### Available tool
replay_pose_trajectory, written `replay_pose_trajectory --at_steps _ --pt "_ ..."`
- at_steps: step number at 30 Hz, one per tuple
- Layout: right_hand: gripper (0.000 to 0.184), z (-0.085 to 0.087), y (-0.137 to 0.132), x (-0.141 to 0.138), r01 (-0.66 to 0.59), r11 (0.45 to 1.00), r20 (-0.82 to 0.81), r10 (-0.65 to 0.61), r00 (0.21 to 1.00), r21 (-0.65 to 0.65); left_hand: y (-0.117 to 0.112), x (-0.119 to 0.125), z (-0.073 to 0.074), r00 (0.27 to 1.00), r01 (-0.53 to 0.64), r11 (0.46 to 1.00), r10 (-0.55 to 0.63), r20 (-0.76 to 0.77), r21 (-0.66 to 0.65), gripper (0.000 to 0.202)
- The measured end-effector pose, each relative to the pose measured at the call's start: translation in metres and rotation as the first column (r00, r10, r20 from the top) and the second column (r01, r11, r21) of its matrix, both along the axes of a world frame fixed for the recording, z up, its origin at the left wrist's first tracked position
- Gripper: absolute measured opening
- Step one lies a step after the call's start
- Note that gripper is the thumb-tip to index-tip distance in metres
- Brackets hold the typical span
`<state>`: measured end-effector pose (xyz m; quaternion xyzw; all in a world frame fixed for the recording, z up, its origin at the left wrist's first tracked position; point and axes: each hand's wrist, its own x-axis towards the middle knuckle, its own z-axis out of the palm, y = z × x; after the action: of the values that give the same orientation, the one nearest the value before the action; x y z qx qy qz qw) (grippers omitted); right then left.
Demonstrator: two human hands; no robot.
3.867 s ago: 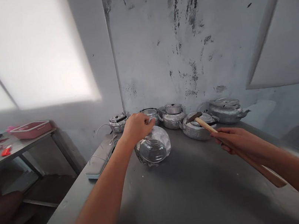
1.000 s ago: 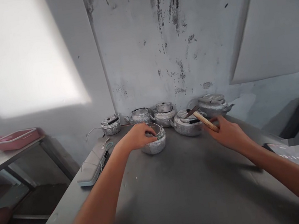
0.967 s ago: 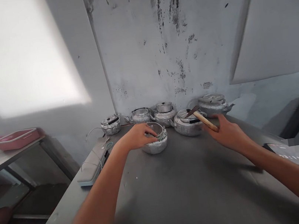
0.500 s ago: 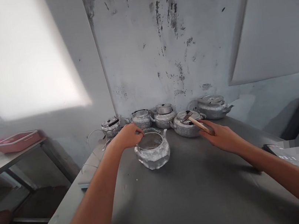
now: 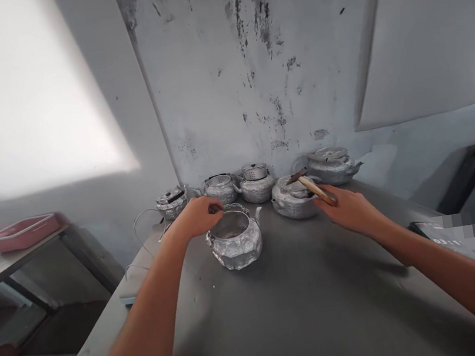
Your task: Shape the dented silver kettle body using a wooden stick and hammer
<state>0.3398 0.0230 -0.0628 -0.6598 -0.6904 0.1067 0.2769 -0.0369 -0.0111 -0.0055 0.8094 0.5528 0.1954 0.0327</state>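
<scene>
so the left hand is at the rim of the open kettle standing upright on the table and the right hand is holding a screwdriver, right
Not quite. In the head view the right hand holds a wooden-handled hammer, not a screwdriver. The left hand is at the rim of the open kettle, upright on the table.

The kettle (image 5: 235, 241) lay tipped on its side, mouth toward the camera, under the left hand (image 5: 197, 216); now it stands upright on the counter (image 5: 301, 305), nearer the camera, with that hand at its rim. The right hand (image 5: 348, 212) with the hammer (image 5: 312, 186) has moved forward, its head now over a rear kettle (image 5: 293, 199).
</scene>
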Motion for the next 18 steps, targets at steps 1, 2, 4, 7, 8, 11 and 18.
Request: replay_pose_trajectory --at_steps 1,2,4,7,8,11,18 --pt "0.062 0.001 0.000 0.002 0.011 1.000 -0.009 -0.011 1.000 -0.003 0.000 0.000 0.000 1.000 -0.003 1.000 0.003 -0.003 0.000 0.029" --pt "0.062 0.003 0.001 0.004 0.019 1.000 -0.018 -0.019 1.000 -0.011 -0.001 0.000 0.001 1.000 -0.004 1.000 0.004 -0.010 0.000 0.029" --pt "0.059 0.005 0.001 0.007 0.028 0.999 -0.038 -0.029 0.999 -0.027 -0.001 0.000 0.001 1.000 -0.004 1.000 0.004 -0.023 0.004 0.029" --pt "0.054 0.007 -0.002 0.006 0.053 0.999 -0.055 -0.053 0.997 0.000 -0.002 0.001 0.001 0.999 0.001 1.000 -0.001 -0.034 0.021 0.027" --pt "0.052 0.008 -0.004 0.003 0.058 0.998 -0.057 -0.057 0.997 0.018 -0.002 0.001 0.001 0.999 0.002 1.000 -0.001 -0.034 0.029 0.027" --pt "0.052 0.006 -0.013 -0.011 -0.004 1.000 -0.058 0.005 0.998 0.018 -0.001 0.001 -0.001 1.000 -0.007 0.999 0.009 -0.030 0.048 0.025" --pt "0.068 -0.007 -0.021 -0.055 -0.385 0.914 -0.134 0.368 0.920 -0.130 0.004 0.001 -0.004 0.997 -0.013 0.998 0.017 -0.078 0.056 0.025"
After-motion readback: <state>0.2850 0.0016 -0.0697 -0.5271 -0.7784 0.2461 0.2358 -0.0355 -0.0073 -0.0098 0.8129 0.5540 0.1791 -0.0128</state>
